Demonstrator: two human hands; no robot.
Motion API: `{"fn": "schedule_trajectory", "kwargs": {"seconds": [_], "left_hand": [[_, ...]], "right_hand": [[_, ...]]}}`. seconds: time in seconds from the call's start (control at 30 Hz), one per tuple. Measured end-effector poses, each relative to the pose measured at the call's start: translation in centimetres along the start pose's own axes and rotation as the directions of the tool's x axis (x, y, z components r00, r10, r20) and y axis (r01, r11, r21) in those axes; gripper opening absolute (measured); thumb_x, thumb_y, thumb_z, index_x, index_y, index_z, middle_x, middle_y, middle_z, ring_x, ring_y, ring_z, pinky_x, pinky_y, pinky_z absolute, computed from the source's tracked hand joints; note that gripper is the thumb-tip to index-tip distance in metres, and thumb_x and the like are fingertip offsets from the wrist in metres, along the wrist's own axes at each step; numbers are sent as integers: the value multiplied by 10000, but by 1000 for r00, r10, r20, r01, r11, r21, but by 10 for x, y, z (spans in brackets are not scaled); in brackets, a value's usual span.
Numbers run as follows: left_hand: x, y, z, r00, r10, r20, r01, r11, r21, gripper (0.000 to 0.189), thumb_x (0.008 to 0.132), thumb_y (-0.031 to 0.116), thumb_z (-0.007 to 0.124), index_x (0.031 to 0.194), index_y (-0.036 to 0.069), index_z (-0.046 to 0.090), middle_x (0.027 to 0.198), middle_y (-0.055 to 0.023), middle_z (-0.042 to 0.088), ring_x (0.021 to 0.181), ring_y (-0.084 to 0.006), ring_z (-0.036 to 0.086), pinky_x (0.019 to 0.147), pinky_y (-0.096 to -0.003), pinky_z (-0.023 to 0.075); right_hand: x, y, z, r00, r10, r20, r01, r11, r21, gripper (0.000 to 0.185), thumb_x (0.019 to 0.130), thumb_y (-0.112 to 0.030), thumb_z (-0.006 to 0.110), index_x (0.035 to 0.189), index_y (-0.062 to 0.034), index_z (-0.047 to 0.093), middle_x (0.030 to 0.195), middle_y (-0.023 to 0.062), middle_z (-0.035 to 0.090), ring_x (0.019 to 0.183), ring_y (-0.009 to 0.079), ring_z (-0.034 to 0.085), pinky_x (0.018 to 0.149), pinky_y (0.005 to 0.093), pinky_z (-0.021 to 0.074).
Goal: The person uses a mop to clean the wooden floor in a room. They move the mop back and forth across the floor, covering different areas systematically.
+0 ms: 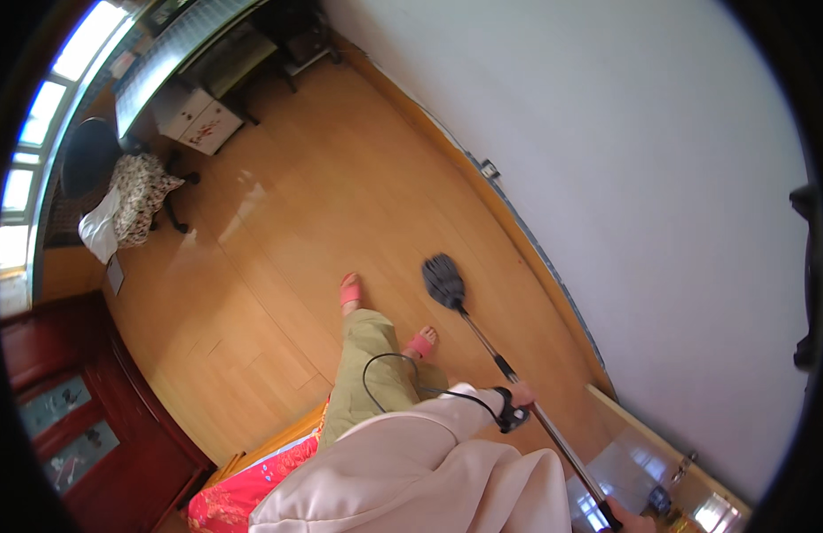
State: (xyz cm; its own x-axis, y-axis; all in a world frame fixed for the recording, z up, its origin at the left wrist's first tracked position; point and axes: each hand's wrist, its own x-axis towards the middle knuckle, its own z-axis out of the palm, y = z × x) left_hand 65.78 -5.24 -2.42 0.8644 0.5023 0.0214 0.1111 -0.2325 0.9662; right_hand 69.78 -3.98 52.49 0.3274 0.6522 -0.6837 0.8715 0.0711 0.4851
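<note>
A mop with a grey strand head [443,281] rests on the wooden floor to the right of my pink-slippered feet. Its metal pole [563,445] slants from the head down to the lower right of the view. My left hand [522,396], with a black strap and device at the wrist, grips the pole partway along, near a black sleeve on it. At the lower right edge, my right hand [628,518] is closed around the black upper end of the handle and is partly cut off. A black cable [366,376] loops from the wrist device across my trousers.
A white wall [584,133] with a wooden baseboard [551,276] and a socket [489,169] runs along the right. A glossy tabletop [618,460] is at lower right. A bed with red bedding [252,490], a dark red cabinet [118,460], an office chair [92,156] and a desk [178,56] stand leftward.
</note>
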Motion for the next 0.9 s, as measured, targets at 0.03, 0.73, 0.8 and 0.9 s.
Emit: {"fn": "schedule_trajectory", "kwargs": {"seconds": [0.03, 0.73, 0.8, 0.9], "left_hand": [[16, 19, 18, 995, -94, -28, 95, 995, 38, 102, 714, 206, 619, 764, 127, 657, 802, -117, 671, 770, -344, 651, 649, -432, 524], [-119, -128, -297, 615, -781, -111, -332, -129, -934, 245, 936, 203, 505, 752, 76, 606, 722, -44, 605, 686, -165, 593, 627, -301, 486], [-140, -138, -355, 535, -825, -181, -299, 16, -954, 249, 934, 238, 525, 775, 70, 619, 720, -38, 606, 663, -161, 587, 601, -305, 485], [-192, -150, -423, 270, -901, -339, -22, 346, -938, 267, 908, 271, 573, 763, 55, 634, 679, -41, 616, 562, -158, 560, 496, -320, 460]], "right_hand": [[-8, 10, 1, 997, 53, -49, -59, 991, -120, 273, 787, -190, 599, 1040, -255, 678, 675, 128, 616, 568, 331, 597, 514, 440, 467], [155, -178, -55, 914, -155, -375, 379, 657, 652, 404, 690, -70, 708, 1087, -94, 642, 678, 218, 557, 626, 385, 537, 590, 384, 451], [178, -217, -78, 889, -169, -426, 414, 698, 585, 356, 684, -78, 736, 1029, -85, 651, 673, 209, 563, 621, 380, 545, 571, 390, 446], [208, -283, -104, 763, -333, -554, 574, 744, 343, 365, 713, -150, 745, 1048, -73, 622, 632, 183, 577, 620, 366, 603, 554, 441, 451]]}}
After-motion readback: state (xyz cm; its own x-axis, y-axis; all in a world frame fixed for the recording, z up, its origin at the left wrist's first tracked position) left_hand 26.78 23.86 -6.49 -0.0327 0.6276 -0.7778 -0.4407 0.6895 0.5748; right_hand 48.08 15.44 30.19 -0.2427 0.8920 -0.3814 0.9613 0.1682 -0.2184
